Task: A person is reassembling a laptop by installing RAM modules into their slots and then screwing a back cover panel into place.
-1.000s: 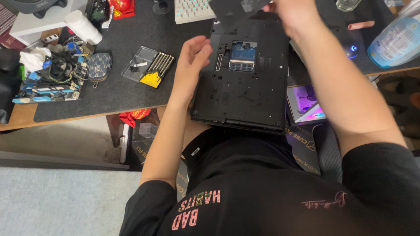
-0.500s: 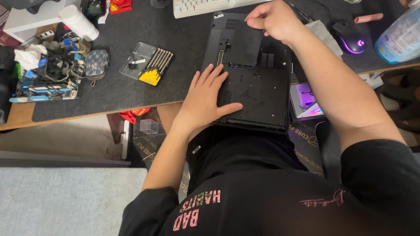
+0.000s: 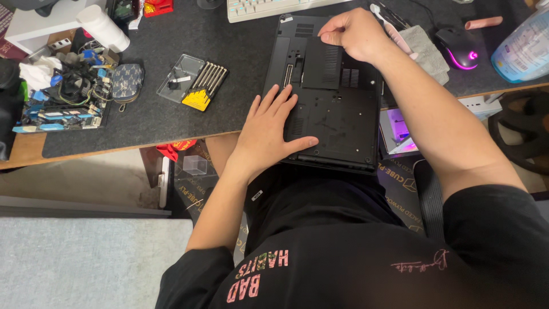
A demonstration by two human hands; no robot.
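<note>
A: What's the biggest thing on the desk?

B: The desk mat [image 3: 171,34], dark grey, covers most of it. On the mat lies the laptop [image 3: 337,109], black, upside down with its underside showing, its near edge hanging over the desk edge above the person's lap. I'll place everything else from the laptop.

A: And the hands?

B: The left hand [image 3: 274,126] lies flat on the near left part of the laptop's base, palm down, fingers spread wide and straight, thumb stretched out along the front edge. It grips nothing; it only presses on the panel. The right hand [image 3: 354,34] is at the laptop's far edge, fingers curled inward onto the raised cover panel [image 3: 323,66] there, knuckles up. The fingertips touch the panel's far rim; I cannot tell whether they pinch anything small beneath them.

A: What lies around?

B: Beyond the laptop's far edge, a pale keyboard [image 3: 269,8]. Right of the laptop, a grey cloth [image 3: 426,51], then a black mouse [image 3: 460,48] glowing pink, and farther right a clear spray bottle [image 3: 523,48]. Left of the laptop, an open case of small screwdrivers [image 3: 194,86] with yellow handles. Well left of that, a heap of cables and circuit boards [image 3: 63,97].
</note>
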